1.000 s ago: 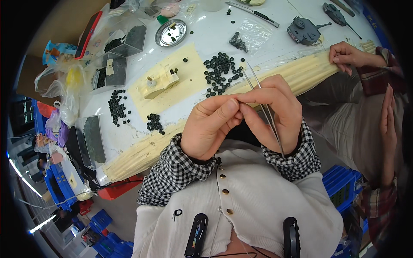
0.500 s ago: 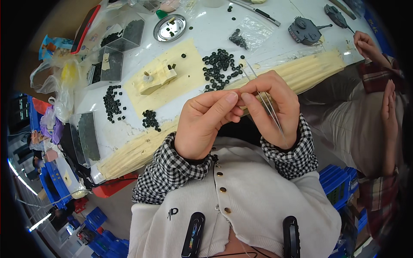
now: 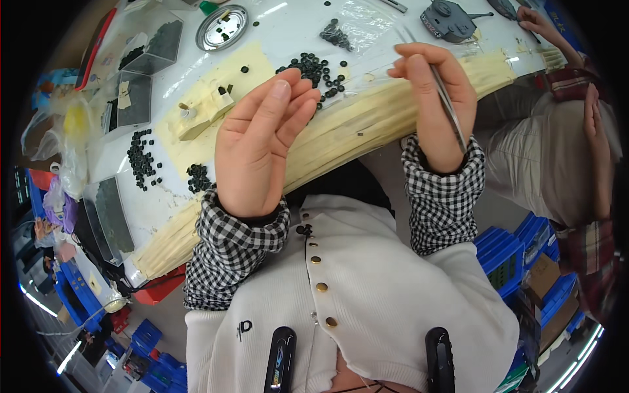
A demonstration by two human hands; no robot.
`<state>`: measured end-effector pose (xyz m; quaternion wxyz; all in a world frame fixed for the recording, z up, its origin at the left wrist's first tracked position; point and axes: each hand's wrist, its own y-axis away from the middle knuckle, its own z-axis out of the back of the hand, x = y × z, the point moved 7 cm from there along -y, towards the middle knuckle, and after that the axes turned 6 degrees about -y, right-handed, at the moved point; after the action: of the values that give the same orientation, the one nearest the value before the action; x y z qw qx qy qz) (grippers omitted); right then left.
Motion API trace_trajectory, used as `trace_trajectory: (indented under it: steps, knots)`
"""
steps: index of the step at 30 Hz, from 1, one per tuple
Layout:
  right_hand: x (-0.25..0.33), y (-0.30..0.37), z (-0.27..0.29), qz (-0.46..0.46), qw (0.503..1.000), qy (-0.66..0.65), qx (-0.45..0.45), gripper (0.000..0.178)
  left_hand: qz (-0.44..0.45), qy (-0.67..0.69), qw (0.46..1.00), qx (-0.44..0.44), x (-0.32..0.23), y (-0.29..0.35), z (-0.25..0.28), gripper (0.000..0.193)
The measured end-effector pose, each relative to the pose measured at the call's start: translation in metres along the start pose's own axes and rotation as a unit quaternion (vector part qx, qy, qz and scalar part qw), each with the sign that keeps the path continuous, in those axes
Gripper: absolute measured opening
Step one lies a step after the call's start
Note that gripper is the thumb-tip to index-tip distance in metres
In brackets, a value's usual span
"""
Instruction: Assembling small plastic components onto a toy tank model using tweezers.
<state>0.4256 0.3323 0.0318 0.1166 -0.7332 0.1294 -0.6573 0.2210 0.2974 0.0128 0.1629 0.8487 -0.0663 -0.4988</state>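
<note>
My left hand (image 3: 255, 144) is raised over the padded table edge. Its fingers are loosely curled and apart, and I see nothing in them. My right hand (image 3: 442, 98) has a pair of metal tweezers (image 3: 449, 110) held against the palm, with the tips pointing away over the table and blurred. Behind my left hand lies a pile of small black rings or wheels (image 3: 313, 65). Left of that hand, a cream model part (image 3: 203, 116) with a short peg rests on a yellow sheet (image 3: 249, 56). A tiny dark piece (image 3: 360, 134) lies on the yellow padded edge (image 3: 327, 148).
Two clusters of small black parts (image 3: 141, 160) (image 3: 198, 178) lie at left, near clear boxes (image 3: 134, 98). A round metal lid (image 3: 223, 27), a clear bag (image 3: 367, 29) and a grey model turret (image 3: 449, 21) stand farther back. Another person's hand (image 3: 537, 23) is at far right.
My hands were together, fingertips meeting; now they are apart, left hand to the left, right hand up and right with the tweezers. The view has shifted a little.
</note>
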Motion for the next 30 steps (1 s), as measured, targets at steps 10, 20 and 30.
trace_trajectory:
  steps: [10,20,30]
  knots:
    - [0.020,0.027,0.039,0.011,0.992,0.123,0.019,0.016,-0.300,-0.572,0.752,0.131,0.016,0.021,-0.036,0.019]
    - [0.018,0.033,0.036,-0.007,0.994,0.107,0.022,0.013,-0.354,-0.602,0.705,0.125,0.019,0.017,-0.049,0.009]
    - [0.024,0.033,-0.002,-0.012,0.994,0.062,0.091,0.011,0.142,0.211,0.951,0.178,0.029,0.009,-0.006,0.023]
